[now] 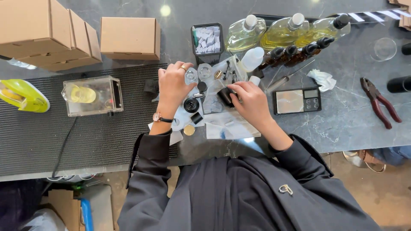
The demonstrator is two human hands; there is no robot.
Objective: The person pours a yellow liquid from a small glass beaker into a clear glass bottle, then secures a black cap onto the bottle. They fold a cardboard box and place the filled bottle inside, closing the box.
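Observation:
My left hand (171, 85) rests over small parts on white paper sheets (227, 126), its fingertips touching a small clear glass jar (191, 76). It wears a ring and a wristwatch. My right hand (250, 100) grips a small black cap (225, 96). Between the hands lie a round black lid (191, 105), a smaller black cap (196, 118) and a second clear jar (205, 70). A gold disc (189, 130) sits near my left wrist. Small metal pieces (227, 70) lie beyond the hands.
A pocket scale (297, 100) sits right of my right hand, red-handled pliers (379, 102) farther right. Behind stand flasks of yellow liquid (282, 32), amber dropper bottles (295, 53), a white bottle (251, 58) and a black bin of paper slips (207, 40). Cardboard boxes (128, 38), a clear plastic box (92, 95) on a ribbed mat.

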